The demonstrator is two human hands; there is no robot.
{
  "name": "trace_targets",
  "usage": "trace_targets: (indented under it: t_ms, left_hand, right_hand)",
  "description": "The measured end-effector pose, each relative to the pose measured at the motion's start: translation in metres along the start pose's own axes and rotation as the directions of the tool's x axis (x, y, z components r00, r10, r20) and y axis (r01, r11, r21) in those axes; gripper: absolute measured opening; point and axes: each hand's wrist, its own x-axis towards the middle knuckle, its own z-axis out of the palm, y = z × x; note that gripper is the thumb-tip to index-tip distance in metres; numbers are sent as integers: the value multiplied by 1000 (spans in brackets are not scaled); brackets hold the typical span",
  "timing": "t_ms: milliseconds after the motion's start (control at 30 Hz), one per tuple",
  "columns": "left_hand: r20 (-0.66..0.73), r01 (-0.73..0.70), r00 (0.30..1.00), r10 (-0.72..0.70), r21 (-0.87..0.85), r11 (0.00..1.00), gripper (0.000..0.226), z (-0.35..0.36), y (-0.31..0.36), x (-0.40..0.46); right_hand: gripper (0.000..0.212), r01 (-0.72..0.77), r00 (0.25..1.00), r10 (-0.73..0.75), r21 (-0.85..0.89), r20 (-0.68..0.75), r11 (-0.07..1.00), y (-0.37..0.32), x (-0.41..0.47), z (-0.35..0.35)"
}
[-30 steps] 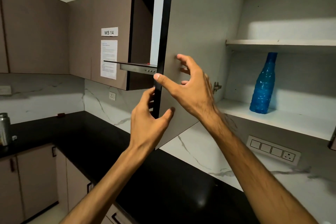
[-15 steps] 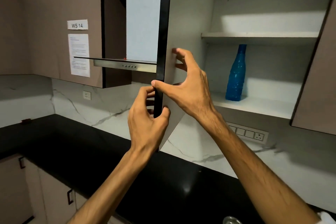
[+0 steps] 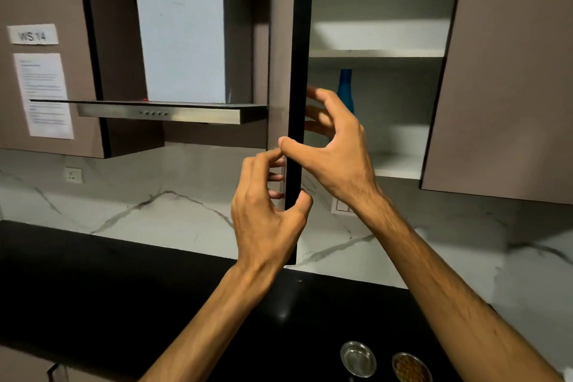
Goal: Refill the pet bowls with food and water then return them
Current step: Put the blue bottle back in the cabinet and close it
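Note:
Two small steel bowls stand on the black counter (image 3: 155, 304) at the bottom: one shiny steel bowl (image 3: 358, 358) and one bowl with brown food (image 3: 410, 367). Above them an upper cabinet door (image 3: 299, 40) is seen edge-on. My left hand (image 3: 266, 217) grips the door's dark edge low down, fingers on the left face and thumb on the right. My right hand (image 3: 336, 149) holds the same edge higher up, thumb across the edge and fingers on the inner side. A blue bottle (image 3: 344, 87) stands on the cabinet's lower shelf, partly hidden by my right hand.
A steel range hood (image 3: 161, 112) hangs to the left, beside cabinets bearing paper notices (image 3: 43, 93). The white marble backsplash carries a wall socket (image 3: 73, 175). Another cabinet door (image 3: 508, 71) stands on the right. The upper shelf (image 3: 378, 53) holds nothing.
The door has swung until only its edge shows. My left hand has closed round that edge. The view has shifted right and down, bringing the two bowls into sight.

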Motion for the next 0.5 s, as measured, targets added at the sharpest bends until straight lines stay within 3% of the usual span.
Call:
trace_targets:
  t_ms: [367,500]
  left_hand:
    - [109,-75,991,74,4,997,69,59,4,-13]
    - [147,-113,983,112,-1,994,76,82,0,-16]
  right_hand:
    - [75,-79,987,60,-127,-150,989,28,-12,-40]
    - [67,-87,982,56,-170,-183,982,44,-16,-56]
